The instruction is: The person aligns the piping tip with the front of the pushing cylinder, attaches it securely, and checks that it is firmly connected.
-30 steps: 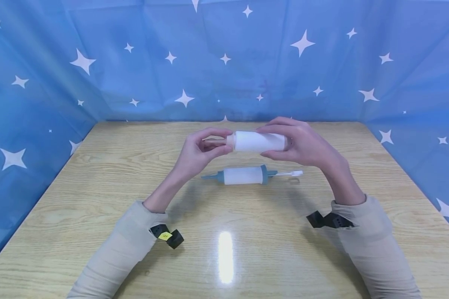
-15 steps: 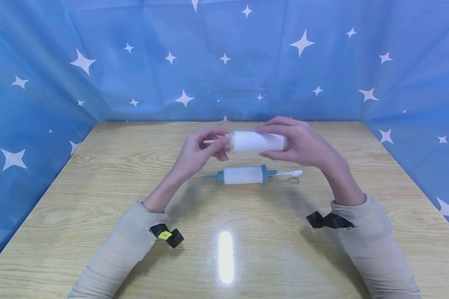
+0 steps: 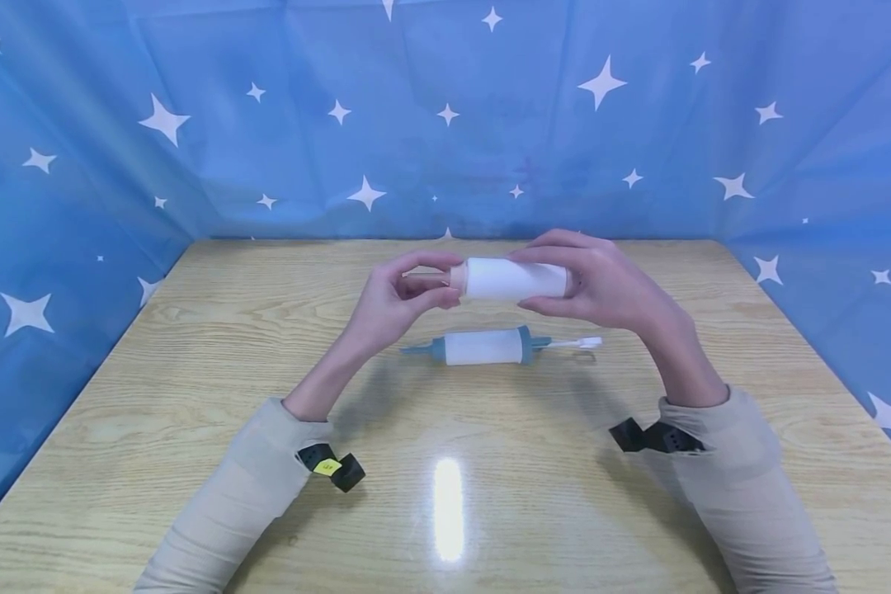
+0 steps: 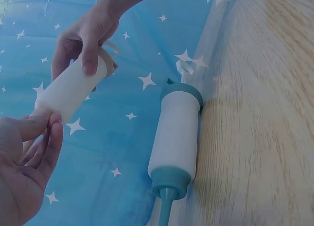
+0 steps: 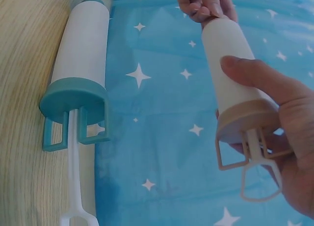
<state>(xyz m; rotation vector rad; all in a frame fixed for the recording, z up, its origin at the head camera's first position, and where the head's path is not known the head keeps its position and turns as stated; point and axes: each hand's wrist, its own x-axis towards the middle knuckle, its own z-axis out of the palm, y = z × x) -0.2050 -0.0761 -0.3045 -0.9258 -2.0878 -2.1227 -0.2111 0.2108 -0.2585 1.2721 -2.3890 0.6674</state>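
A large syringe (image 3: 516,279) with a white barrel and beige ends is held level over the table in both hands. My right hand (image 3: 601,285) grips its barrel near the handle end, thumb along the side. In the right wrist view, its beige flange (image 5: 249,119) has square finger loops, and a white ring handle (image 5: 261,181) hangs below. My left hand (image 3: 397,295) pinches the beige front collar between fingertips and thumb; the tan nozzle lies inside that hand, partly hidden. A second syringe (image 3: 483,347) with teal ends lies on the table, nearer the body.
The wooden table (image 3: 215,346) runs up to a blue curtain (image 3: 445,99) with white stars at the back and sides. From the teal syringe a white plunger (image 5: 73,157) sticks out to the right. Black wrist cameras (image 3: 330,469) are strapped over both sleeves.
The left fingers and thumb rolled round the front collar half a second ago, and now they have swung back to their earlier grip. The right hand and the teal syringe stay put.
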